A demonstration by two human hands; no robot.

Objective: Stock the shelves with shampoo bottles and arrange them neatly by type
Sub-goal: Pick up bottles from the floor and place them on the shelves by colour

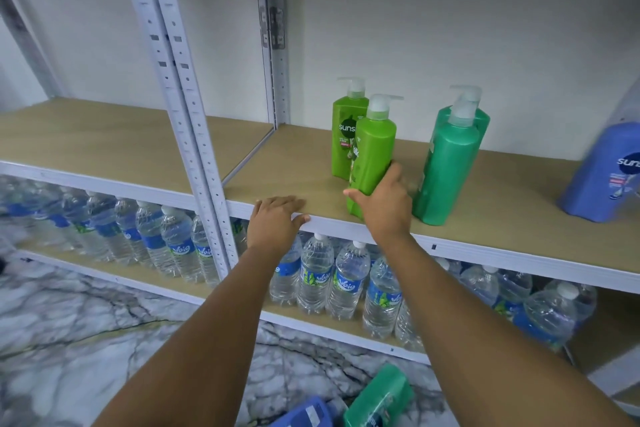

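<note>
Upper shelf (298, 163), centre frame: two light green pump bottles, one at the back (346, 139), one in front (372, 156). To their right, two darker green pump bottles (446, 170) stand one behind the other. Blue bottle (602, 173) at the right edge. Contents not visible through the opaque walls. Lower shelf: rows of clear water bottles (346, 281), upright.

Right hand (384, 204) curls round the lower part of the front light green bottle. Left hand (277, 218) rests flat on the shelf's front edge, fingers relaxed, holding nothing.
</note>
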